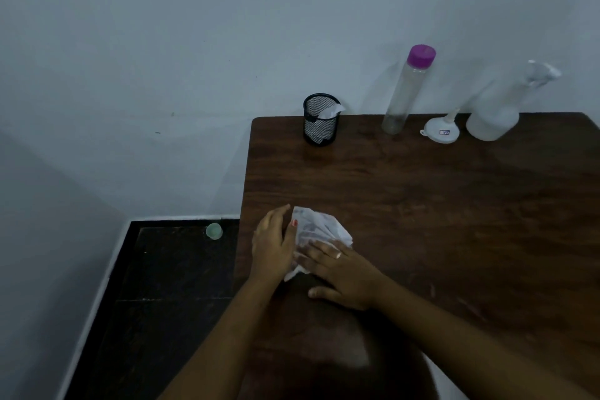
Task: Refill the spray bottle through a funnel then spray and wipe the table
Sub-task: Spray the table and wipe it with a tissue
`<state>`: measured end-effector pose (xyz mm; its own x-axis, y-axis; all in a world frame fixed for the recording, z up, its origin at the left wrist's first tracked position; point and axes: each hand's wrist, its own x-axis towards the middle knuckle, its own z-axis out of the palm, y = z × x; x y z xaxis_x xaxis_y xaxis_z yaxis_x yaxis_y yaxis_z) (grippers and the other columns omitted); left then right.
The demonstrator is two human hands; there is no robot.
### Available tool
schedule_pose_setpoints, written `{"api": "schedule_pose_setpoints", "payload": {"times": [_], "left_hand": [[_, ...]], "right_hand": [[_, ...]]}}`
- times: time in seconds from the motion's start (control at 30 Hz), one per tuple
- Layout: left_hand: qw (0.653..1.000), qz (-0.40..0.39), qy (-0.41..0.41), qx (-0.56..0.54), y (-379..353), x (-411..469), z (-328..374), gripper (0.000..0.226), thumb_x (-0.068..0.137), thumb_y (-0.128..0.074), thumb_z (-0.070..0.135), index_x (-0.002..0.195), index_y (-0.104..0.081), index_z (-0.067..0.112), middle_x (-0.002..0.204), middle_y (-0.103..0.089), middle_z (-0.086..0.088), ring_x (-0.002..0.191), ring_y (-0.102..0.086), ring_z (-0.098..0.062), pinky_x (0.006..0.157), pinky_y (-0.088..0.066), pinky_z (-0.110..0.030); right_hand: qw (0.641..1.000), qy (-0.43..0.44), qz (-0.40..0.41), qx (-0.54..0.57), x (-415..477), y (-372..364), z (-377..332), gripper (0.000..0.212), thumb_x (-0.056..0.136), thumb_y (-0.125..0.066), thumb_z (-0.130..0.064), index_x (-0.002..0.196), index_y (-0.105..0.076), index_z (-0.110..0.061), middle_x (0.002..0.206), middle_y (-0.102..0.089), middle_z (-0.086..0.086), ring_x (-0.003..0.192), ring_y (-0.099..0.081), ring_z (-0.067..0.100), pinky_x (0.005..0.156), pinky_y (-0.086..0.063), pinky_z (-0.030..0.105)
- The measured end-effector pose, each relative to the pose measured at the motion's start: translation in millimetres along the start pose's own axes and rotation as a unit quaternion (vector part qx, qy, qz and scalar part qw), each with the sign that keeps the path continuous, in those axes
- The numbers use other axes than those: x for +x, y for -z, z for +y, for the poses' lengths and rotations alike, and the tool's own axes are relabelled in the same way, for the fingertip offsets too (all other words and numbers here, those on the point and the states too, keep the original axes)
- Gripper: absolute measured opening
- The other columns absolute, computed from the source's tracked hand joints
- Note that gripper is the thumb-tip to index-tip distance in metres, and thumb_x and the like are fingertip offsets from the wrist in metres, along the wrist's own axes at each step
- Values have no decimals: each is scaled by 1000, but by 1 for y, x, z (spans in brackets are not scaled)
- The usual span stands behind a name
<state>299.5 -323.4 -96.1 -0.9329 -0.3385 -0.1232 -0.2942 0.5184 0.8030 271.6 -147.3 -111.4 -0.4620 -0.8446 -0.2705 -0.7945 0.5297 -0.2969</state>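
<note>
Both hands on crumpled tissue (319,232), near-left of table (454,221). Left hand (274,242) cupped at its left edge; right hand (345,273) flat, fingers spread, pressing it down. Spray bottle (500,109), funnel (440,131) far right, w/ purple-capped bottle (406,91).

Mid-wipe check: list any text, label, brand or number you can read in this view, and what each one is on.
No text here is readable.
Funnel: a small rectangular sticker with blue and red marks, too small and blurred to read.
Tissue under the hands: faint greyish marks, not legible as words.
Spray bottle, clear bottle with purple cap, mesh cup: no label visible.
</note>
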Motion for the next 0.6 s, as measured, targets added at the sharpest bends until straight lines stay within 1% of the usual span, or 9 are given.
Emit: {"api": "schedule_pose_setpoints", "payload": {"times": [0.03, 0.1, 0.13, 0.2, 0.27, 0.33, 0.4, 0.53, 0.6], "left_hand": [[1000, -2, -1, 8, 0, 1, 2, 40, 97, -43, 34, 136, -45, 27, 142, -45, 3, 133, -40, -15, 110, -36, -46], [1000, -4, 1, 24, 0, 1, 5, 40, 97, -44, 33, 137, -44, 26, 144, -44, 2, 135, -36, -16, 113, -32, -45], [1000, -6, 2, 30, 0, 1, 6, 41, 97, -44, 34, 137, -44, 26, 145, -43, 1, 136, -36, -16, 114, -31, -45], [999, -14, -1, 41, -1, -1, 6, 41, 97, -43, 34, 138, -44, 26, 145, -43, 0, 136, -36, -17, 114, -29, -45], [999, -20, -1, 45, -1, -5, 5, 41, 97, -43, 34, 138, -43, 26, 145, -43, 0, 136, -35, -17, 115, -28, -46], [999, -23, 1, 48, -2, -7, 4, 42, 97, -43, 36, 138, -43, 26, 146, -43, 1, 137, -35, -17, 115, -28, -47], [998, -28, 5, 53, -4, -8, 4, 42, 97, -43, 37, 138, -43, 27, 146, -42, 1, 137, -35, -16, 115, -28, -48], [997, -43, 5, 57, -10, -5, 6, 42, 96, -43, 38, 138, -42, 30, 147, -41, 2, 137, -35, -16, 114, -28, -50], [998, -49, -1, 50, -13, -4, 9, 41, 96, -43, 37, 137, -43, 30, 146, -42, 2, 137, -35, -16, 114, -28, -50]], "right_hand": [[1000, -18, 6, 4, -8, 2, 13, 72, 89, -22, -69, 150, -1, -35, 160, 1, -7, 145, 10, 10, 116, 5, 37], [996, -88, 30, 3, -20, 5, 46, 80, 83, -15, -76, 150, -4, -35, 159, -1, -7, 144, 10, 10, 116, 4, 33], [990, -132, 42, -1, -24, 8, 65, 81, 81, -12, -76, 150, -5, -35, 160, 0, -5, 146, 9, 13, 117, 3, 34], [972, -228, 51, -8, -27, 15, 97, 75, 82, -3, -68, 150, -1, -36, 161, 6, -2, 148, 8, 19, 118, 1, 40], [954, -299, 34, 12, -20, 21, 109, 65, 93, -10, -61, 151, 3, -34, 161, 13, 1, 148, 13, 22, 118, 4, 45], [942, -330, 44, 47, -8, 23, 102, 66, 97, -19, -57, 152, 3, -29, 161, 13, 3, 148, 14, 23, 117, 6, 47], [945, -314, 62, 69, 1, 22, 82, 71, 95, -23, -60, 152, 2, -26, 161, 10, 2, 148, 13, 23, 117, 8, 47], [976, -204, 33, 68, -2, 11, 32, 74, 92, -24, -64, 152, 4, -29, 160, 9, -5, 146, 14, 15, 119, 9, 47], [988, -144, 22, 47, -18, 2, 14, 74, 90, -19, -67, 150, 7, -33, 158, 12, -8, 144, 17, 11, 118, 10, 44]]}}
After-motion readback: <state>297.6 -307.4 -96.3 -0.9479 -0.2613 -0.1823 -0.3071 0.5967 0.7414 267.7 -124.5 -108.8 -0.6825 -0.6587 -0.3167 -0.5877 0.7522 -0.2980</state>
